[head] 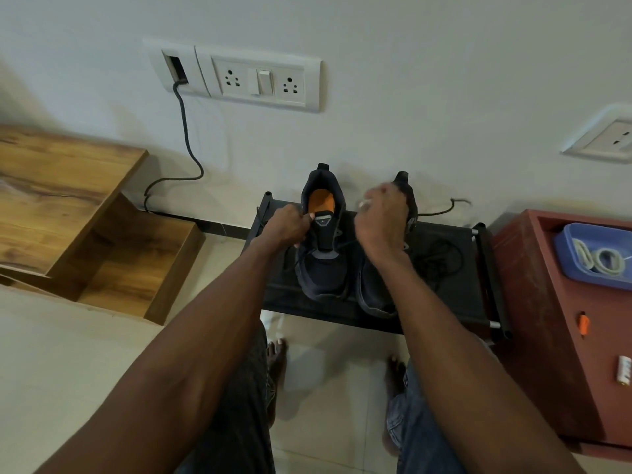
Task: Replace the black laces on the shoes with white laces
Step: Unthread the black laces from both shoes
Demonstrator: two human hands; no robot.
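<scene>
White wall point(410, 80) behind, pale tiled floor point(325, 378) below. Low black rack point(455, 295) stands against the wall; it carries the shoes.

Two dark shoes side by side near the rack's middle, toes toward the person. Left shoe point(321, 265) shows an orange insole, tongue up. Right shoe point(376, 289) is partly hidden behind the right forearm.

Left hand point(287, 227) at the left shoe's collar, fingers curled, grip pinching near the top eyelets; cannot tell if lace or shoe edge. Right hand point(383, 217) raised over the right shoe, fingers curled round something pale at the knuckles; what it is cannot be told.

Black lace point(441, 258) lies loose in loops toward the rack's right edge. Another dark lace end point(448, 208) trails at the rack's back right.

Right of the rack: red cabinet point(554, 336); on it a blue tray point(567, 258) holding coiled white laces point(598, 260).

Left: wooden shelf unit point(85, 227). On the wall a switch plate point(260, 80) with a dark cable point(186, 131) hanging to the floor; second socket point(608, 138) at far right.

Bare feet point(277, 357) and jeans point(420, 422) below the rack's front edge.
</scene>
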